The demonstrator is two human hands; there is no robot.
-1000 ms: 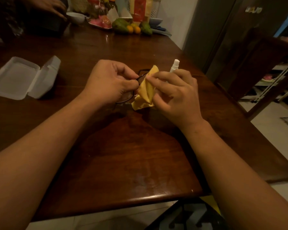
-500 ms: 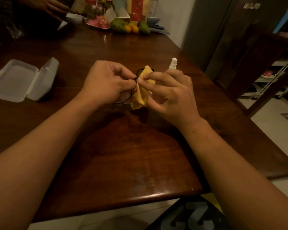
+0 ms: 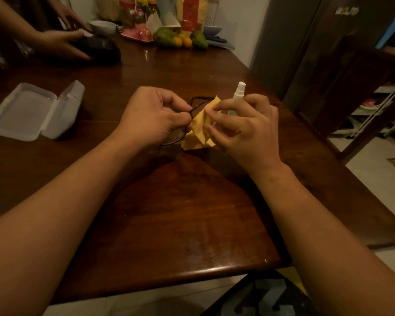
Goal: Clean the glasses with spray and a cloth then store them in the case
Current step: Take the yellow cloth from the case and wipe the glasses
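Left hand [image 3: 155,115]: fingers curled tight, thumb and index pinching the rim of the thin black-framed glasses [image 3: 197,103] near the middle of the frame. Right hand [image 3: 244,131]: thumb and index pinch the crumpled yellow microfibre cloth [image 3: 200,131] against the far lens; the other fingers are loosely bent and slightly fanned, touching nothing.

The glasses are held just above the dark polished wooden table [image 3: 169,213], between the two hands. Their long axis runs near-left to far-right, with the near lens under the left hand and the far lens half wrapped in cloth. Which way the temples point cannot be told.

A small white spray bottle [image 3: 239,91] stands upright just behind the right hand. An open translucent white plastic case [image 3: 32,110] lies well apart to the left, lid hinged up. Another person's hands [image 3: 62,42] rest on a dark object at the far left.
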